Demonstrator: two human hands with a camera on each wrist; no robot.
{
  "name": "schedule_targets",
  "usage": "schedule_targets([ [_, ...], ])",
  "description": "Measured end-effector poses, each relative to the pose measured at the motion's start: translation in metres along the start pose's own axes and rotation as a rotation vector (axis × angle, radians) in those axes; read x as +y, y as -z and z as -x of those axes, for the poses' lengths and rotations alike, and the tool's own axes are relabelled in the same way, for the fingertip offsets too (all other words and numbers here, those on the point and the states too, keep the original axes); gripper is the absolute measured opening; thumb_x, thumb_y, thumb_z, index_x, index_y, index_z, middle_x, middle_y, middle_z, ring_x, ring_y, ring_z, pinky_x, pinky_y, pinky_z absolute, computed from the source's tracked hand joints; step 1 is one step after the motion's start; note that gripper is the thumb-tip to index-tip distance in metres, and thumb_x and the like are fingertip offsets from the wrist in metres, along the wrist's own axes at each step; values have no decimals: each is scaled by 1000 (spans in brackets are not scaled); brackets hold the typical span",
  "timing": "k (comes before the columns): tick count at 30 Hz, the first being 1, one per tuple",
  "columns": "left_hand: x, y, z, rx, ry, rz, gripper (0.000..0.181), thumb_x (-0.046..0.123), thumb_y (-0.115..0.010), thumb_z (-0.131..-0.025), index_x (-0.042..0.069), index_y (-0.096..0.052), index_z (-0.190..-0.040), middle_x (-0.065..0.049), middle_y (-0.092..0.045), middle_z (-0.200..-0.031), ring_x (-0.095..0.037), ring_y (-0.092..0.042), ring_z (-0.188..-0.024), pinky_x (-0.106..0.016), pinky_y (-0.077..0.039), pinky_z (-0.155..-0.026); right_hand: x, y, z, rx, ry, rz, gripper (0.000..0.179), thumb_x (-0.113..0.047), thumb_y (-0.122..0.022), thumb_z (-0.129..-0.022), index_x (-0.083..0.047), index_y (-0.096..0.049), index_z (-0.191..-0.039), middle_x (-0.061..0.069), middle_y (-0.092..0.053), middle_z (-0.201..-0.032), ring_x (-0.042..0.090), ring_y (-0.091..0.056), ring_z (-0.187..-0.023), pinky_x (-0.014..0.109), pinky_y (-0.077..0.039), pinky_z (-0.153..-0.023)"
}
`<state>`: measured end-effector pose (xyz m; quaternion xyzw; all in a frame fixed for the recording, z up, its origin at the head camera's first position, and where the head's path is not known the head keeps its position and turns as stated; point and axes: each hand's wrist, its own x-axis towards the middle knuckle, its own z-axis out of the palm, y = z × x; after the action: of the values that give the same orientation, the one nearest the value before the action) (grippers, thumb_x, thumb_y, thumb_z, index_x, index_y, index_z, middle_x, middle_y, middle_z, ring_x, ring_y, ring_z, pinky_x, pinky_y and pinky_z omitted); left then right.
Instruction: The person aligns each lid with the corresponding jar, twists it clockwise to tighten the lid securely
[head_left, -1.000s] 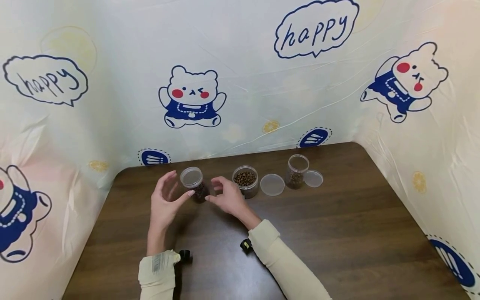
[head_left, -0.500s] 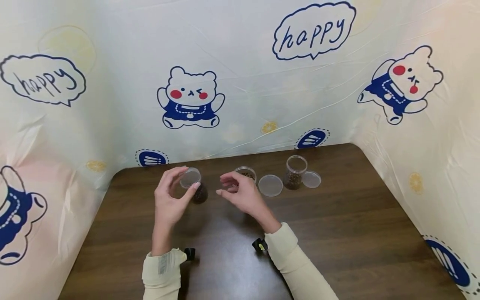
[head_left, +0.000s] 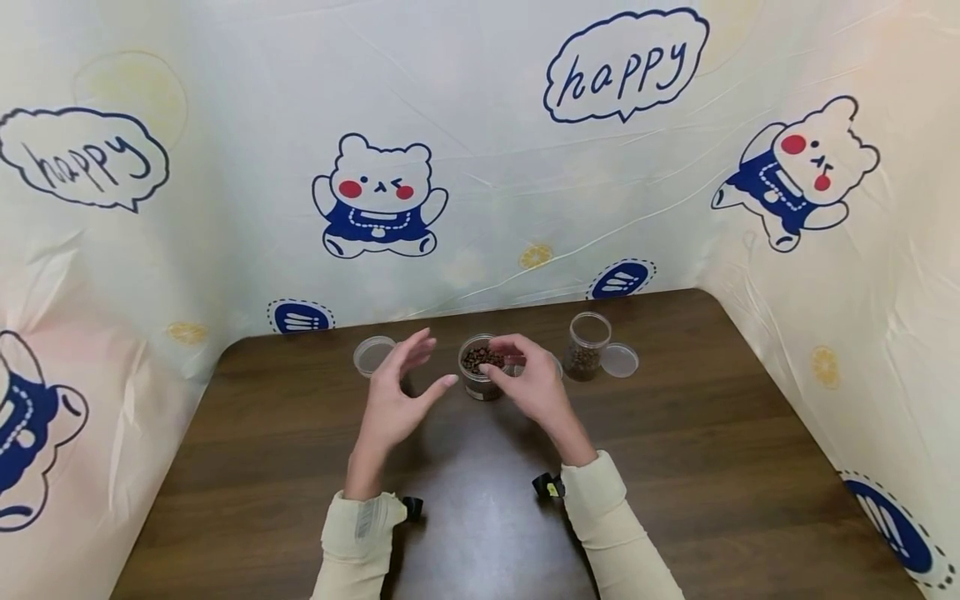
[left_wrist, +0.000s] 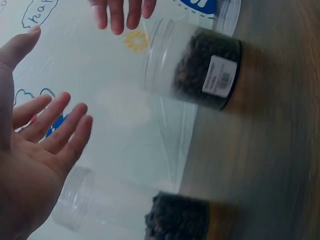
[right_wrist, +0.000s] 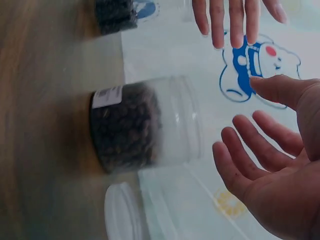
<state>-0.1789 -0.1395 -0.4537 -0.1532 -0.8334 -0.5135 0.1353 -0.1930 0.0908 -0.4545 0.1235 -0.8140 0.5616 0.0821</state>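
Note:
In the head view a clear jar of coffee beans point(head_left: 477, 367) stands with its top off between my hands. My left hand point(head_left: 401, 396) is at its left with fingers spread and curved, holding nothing. My right hand point(head_left: 534, 383) is at its right, thumb and fingers apart near the rim. Both wrist views show the jar with a white label point(left_wrist: 219, 76) and a gap between it and the fingers. Another bean jar point(left_wrist: 177, 217), at the left, is mostly hidden behind my left hand in the head view; only its round top point(head_left: 372, 356) shows.
Farther right stands a tall open jar point(head_left: 587, 346) with beans low inside, a round lid point(head_left: 620, 360) beside it. A wider lid point(right_wrist: 120, 212) lies partly behind my right hand. A patterned sheet point(head_left: 487, 183) hangs behind the wooden table point(head_left: 465, 533).
Both hands have moved right, away from the left jar, to either side of the middle jar. The jars stand where they were; the view has shifted slightly.

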Motion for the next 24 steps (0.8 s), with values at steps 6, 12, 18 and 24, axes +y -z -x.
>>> schedule_targets([
  [6, -4, -19, -12, -59, 49, -17, 93, 27, -89, -87, 14, -36, -161, -12, -62, -149, -32, -60, -138, -49, -51, -115, 17, 8, 3, 42, -4, 147, 59, -13, -90, -83, -7, -64, -135, 15, -65, -139, 39, -55, -136, 58, -45, -115],
  [12, -13, -36, -14, -52, 122, -71, 92, 39, -92, -82, 14, -43, -157, -11, -58, -152, -32, -55, -143, -50, -45, -120, 32, 15, 3, 8, -80, 223, 65, -13, -89, -83, -6, -60, -141, 19, -60, -143, 40, -48, -138, 59, -44, -113],
  [18, -22, -50, -13, -96, 229, -91, 101, 45, -94, -78, 15, -40, -158, -12, -51, -157, -33, -47, -149, -53, -41, -123, 46, 13, 0, -35, -155, 299, 63, -15, -86, -87, -2, -58, -142, 25, -50, -152, 45, -39, -146, 61, -44, -115],
  [24, -30, -61, -12, -156, 309, -7, 108, 39, -95, -78, 10, -31, -159, -20, -45, -161, -35, -42, -153, -55, -40, -123, 55, 6, -4, -98, -256, 378, 67, -20, -84, -89, 0, -54, -146, 30, -34, -163, 48, -24, -153, 66, -38, -118],
])
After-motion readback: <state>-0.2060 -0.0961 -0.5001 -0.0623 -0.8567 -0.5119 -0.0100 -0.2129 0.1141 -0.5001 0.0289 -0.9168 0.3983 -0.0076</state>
